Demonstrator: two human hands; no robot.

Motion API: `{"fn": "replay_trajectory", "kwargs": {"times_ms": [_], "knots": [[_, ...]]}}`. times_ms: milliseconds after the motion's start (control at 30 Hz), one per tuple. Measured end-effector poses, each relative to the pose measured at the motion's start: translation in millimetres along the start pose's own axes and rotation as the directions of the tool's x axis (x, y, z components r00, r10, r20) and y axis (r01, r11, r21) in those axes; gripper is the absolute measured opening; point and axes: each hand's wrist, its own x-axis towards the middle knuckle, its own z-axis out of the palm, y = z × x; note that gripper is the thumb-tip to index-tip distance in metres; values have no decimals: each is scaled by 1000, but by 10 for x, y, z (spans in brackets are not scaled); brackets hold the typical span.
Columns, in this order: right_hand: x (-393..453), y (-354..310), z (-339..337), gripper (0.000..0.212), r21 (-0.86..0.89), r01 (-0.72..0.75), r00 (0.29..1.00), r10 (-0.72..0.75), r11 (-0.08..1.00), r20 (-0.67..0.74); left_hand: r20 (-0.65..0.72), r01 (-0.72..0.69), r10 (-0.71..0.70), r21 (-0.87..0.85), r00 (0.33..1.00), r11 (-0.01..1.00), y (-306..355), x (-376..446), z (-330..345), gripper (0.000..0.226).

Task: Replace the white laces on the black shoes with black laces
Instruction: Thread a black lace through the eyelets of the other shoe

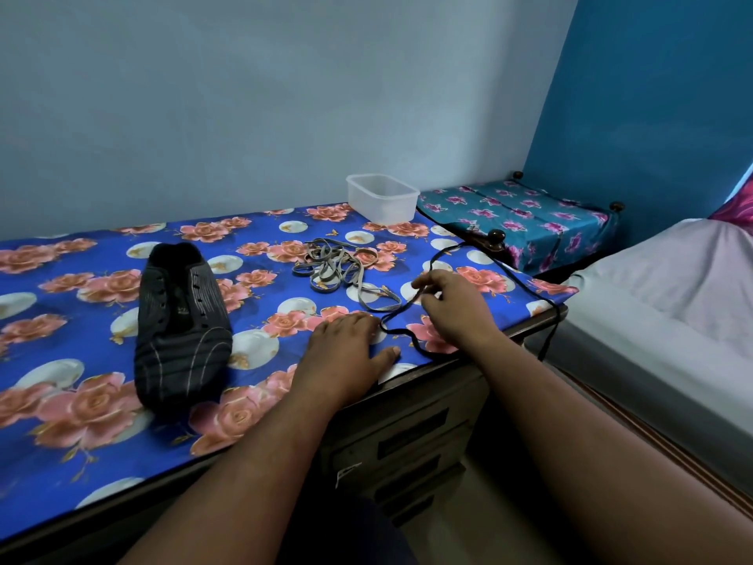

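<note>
A black striped shoe (181,326) lies unlaced on the blue floral tablecloth (81,401), toe toward me. A loose pile of greyish-white laces (338,271) sits behind my hands. A long black lace (505,267) loops across the table's right corner and hangs over the edge. My right hand (456,307) pinches this black lace between thumb and fingers. My left hand (346,356) rests flat on the cloth, fingers straight, fingertips near the lace's wavy near end.
A clear plastic tub (382,197) stands at the table's back edge. A low stand under teal floral cloth (525,222) sits behind right, a bed (672,303) to the right. Drawers (411,446) lie under the table edge.
</note>
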Motion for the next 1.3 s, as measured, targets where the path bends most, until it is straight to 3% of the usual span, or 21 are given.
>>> {"fn": "replay_trajectory", "kwargs": {"times_ms": [133, 333, 400, 500, 567, 633, 700, 800, 867, 933, 1000, 1100, 1200, 1267, 1300], "knots": [[-75, 107, 35, 33, -277, 37, 975, 26, 960, 221, -23, 4, -4, -8, 1000, 1000, -17, 17, 19, 59], [-351, -53, 56, 21, -381, 161, 966, -66, 911, 250, -83, 24, -31, -78, 996, 997, -21, 25, -14, 51], [-401, -108, 53, 15, -251, 101, 972, -42, 963, 231, -134, 23, -44, -160, 990, 987, -39, 32, -34, 44], [-486, -316, 20, 14, 209, -88, 979, 46, 974, 196, -252, -6, -82, -328, 964, 945, -55, 5, -90, 26], [-550, -483, -13, 14, 489, -224, 961, 108, 843, 253, -256, -21, -144, -548, 956, 836, -67, -51, -133, 19], [-606, -654, -51, 16, 659, -311, 939, 114, 685, 324, -110, 14, -187, -828, 976, 560, -27, -183, -251, 24], [-636, -809, -87, 19, 762, -335, 934, 92, 554, 344, 80, 111, -108, -942, 991, 318, -16, -337, -409, 33], [-686, -1013, -134, 18, 843, -322, 944, 73, 430, 323, 216, 198, 56, -953, 975, 229, -131, -618, -639, 33], [-703, -1090, -160, 16, 847, -316, 946, 69, 427, 318, 227, 204, 63, -944, 972, 260, -247, -779, -772, 25], [-714, -1134, -155, 16, 814, -326, 940, 74, 480, 333, 219, 212, -19, -915, 976, 342, -382, -944, -909, 19], [-727, -1142, -113, 15, 733, -336, 929, 83, 591, 360, 188, 228, -133, -866, 973, 445, -502, -1104, -1056, 15], [-780, -1128, 31, 19, 466, -281, 908, 74, 839, 413, 90, 241, -269, -761, 959, 602, -689, -1288, -1232, 9], [-864, -1132, 252, 16, 86, -93, 918, 52, 992, 393, 43, 241, -299, -706, 953, 666, -875, -1426, -1344, 12], [-941, -1184, 407, 19, -154, 113, 954, -64, 982, 292, 18, 227, -291, -673, 957, 704, -949, -1506, -1380, 20], [-1008, -1253, 479, 25, -173, 234, 953, -191, 957, 237, 0, 207, -274, -653, 962, 728, -972, -1546, -1399, 24]]}}
